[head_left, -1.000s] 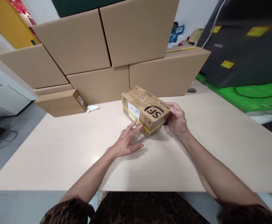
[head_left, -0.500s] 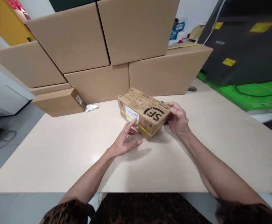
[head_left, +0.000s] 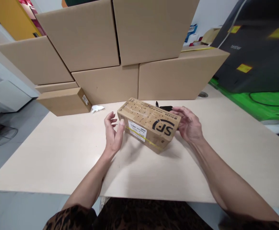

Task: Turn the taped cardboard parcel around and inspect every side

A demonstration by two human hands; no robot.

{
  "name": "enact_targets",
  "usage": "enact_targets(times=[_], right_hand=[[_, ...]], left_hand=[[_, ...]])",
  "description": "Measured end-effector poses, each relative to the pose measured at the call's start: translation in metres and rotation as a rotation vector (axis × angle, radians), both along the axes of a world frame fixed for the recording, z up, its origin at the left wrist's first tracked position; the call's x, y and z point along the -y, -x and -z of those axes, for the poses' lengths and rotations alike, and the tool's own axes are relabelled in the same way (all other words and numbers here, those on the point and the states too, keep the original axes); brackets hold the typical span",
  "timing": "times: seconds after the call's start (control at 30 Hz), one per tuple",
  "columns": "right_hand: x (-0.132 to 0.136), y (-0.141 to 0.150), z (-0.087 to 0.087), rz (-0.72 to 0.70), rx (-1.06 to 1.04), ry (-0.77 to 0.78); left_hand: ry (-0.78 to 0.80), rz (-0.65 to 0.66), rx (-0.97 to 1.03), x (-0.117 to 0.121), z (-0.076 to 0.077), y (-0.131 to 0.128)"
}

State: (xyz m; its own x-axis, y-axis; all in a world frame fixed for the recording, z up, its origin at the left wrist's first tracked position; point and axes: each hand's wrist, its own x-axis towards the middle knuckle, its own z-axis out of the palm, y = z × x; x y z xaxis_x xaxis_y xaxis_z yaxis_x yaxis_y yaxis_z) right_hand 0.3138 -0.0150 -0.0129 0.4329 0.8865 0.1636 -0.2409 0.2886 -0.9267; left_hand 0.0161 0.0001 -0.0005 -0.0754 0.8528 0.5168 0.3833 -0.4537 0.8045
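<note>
A small brown cardboard box (head_left: pixel 149 123) with a black "SF" logo, a white label and a yellow strip lies slanted on the pale table (head_left: pixel 58 153) in front of me. My right hand (head_left: pixel 189 125) cups the box's right end with its fingers curled round it. At the box's left end my left hand (head_left: pixel 113 134) stands upright with its fingers spread. Its thumb presses on the near left corner, and the other fingers are just off the cardboard.
Large plain cartons (head_left: pixel 130 41) are stacked along the table's back. A flat carton (head_left: pixel 63 101) and a crumpled white scrap (head_left: pixel 96 108) lie at the back left. A small black object (head_left: pixel 165 108) sits just behind the box. A black printer (head_left: pixel 256 54) on green matting (head_left: pixel 261 105) stands to the right.
My left hand has left the box's near side and risen upright at its left end. The box has turned a little and shifted towards me. My right hand stays on its right end.
</note>
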Motion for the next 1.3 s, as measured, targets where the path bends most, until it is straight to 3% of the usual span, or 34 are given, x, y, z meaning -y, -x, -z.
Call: enact_targets(times=[0.1,0.17,0.3,0.57,0.73,0.83,0.97,1.17,1.3], right_hand=[[0.006,0.000,-0.007,0.034,0.058,-0.076],[0.009,0.002,-0.010,0.044,0.101,-0.117],[0.011,0.007,-0.010,-0.051,0.145,-0.098],[0.014,0.017,-0.005,-0.213,0.119,-0.122],[0.014,0.021,0.003,-0.186,0.184,-0.092],[0.012,0.025,0.006,-0.157,0.175,-0.071],[0.019,0.026,0.000,-0.124,0.161,-0.198],[0.028,0.017,-0.010,-0.229,0.470,-0.279],[0.019,0.014,-0.008,-0.219,0.232,-0.213]], left_hand=[[0.400,0.256,-0.276,-0.013,-0.007,0.020],[0.549,0.409,-0.547,-0.019,-0.009,0.032],[0.554,0.347,-0.814,-0.026,0.002,0.037],[0.553,0.188,-0.744,-0.039,0.025,0.015],[0.490,0.308,-0.634,-0.043,0.034,0.014],[0.451,0.305,-0.539,-0.047,0.038,0.013],[0.422,0.310,-0.496,-0.049,0.040,0.010],[0.423,0.386,-0.446,-0.050,0.048,0.004],[0.338,0.424,-0.341,-0.057,0.055,0.003]])
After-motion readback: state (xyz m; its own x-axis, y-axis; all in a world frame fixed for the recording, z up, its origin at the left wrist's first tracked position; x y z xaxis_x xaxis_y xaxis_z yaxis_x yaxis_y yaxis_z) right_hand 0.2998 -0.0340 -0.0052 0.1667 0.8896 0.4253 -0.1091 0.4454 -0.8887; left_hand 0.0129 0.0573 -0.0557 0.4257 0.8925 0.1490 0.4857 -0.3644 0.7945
